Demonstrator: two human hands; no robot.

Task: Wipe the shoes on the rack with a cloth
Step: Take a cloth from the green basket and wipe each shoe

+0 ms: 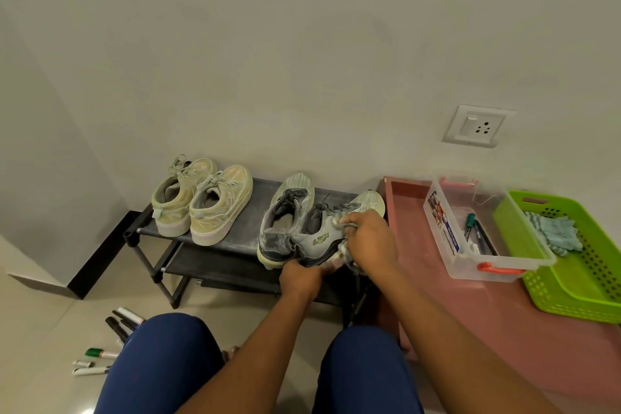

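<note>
On the rack (pixel 215 254), the left hand (pixel 300 279) is gripping the grey shoe (pixel 316 240) by its heel. The right hand (pixel 368 240) is pressing a bunched cloth (pixel 339 257) against its side (short, firm strokes would probably suit).

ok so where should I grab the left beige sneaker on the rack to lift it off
Grip the left beige sneaker at its heel collar, coming from the front. The heel faces the person, the opening is exposed, and the toe points at the wall.

Both bare arms are reaching forward over two blue knees. The left hand (pixel 300 278) is curling its fingers and gripping low down. The right hand (pixel 368 239) is a bit farther and higher, fingers bent and pinching.
</note>
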